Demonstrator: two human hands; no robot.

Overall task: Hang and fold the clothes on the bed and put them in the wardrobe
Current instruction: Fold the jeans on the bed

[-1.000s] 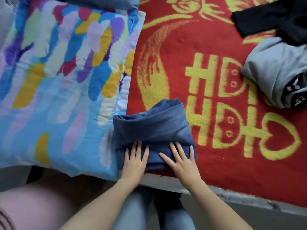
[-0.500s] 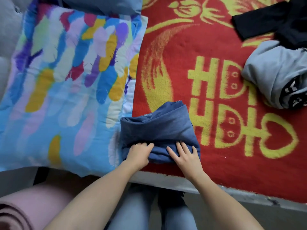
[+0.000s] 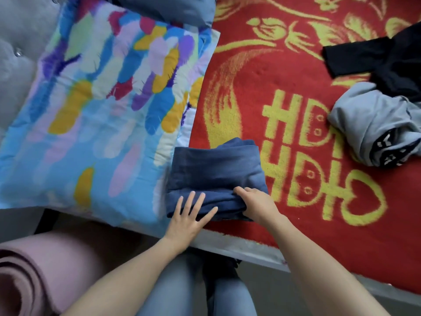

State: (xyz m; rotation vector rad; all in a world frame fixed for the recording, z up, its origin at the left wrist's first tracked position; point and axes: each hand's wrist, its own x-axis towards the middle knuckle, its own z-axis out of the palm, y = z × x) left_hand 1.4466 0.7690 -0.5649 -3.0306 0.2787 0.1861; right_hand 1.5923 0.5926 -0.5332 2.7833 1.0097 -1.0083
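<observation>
A folded blue garment lies near the bed's front edge, half on the red blanket and against the pillow. My left hand lies flat with spread fingers on its near left corner. My right hand grips the garment's near right edge, thumb on top and fingers curled under the fold. A crumpled grey garment with a black-and-white print and a black garment lie at the right of the bed.
A colourful feather-print pillow fills the left of the bed, with a grey-blue pillow behind it. A rolled pink mat stands at the lower left by my legs. The bed's grey edge runs in front.
My left hand has uncurled and now lies flat on the garment's near corner. My right hand went from flat on top to gripping the near right edge.
</observation>
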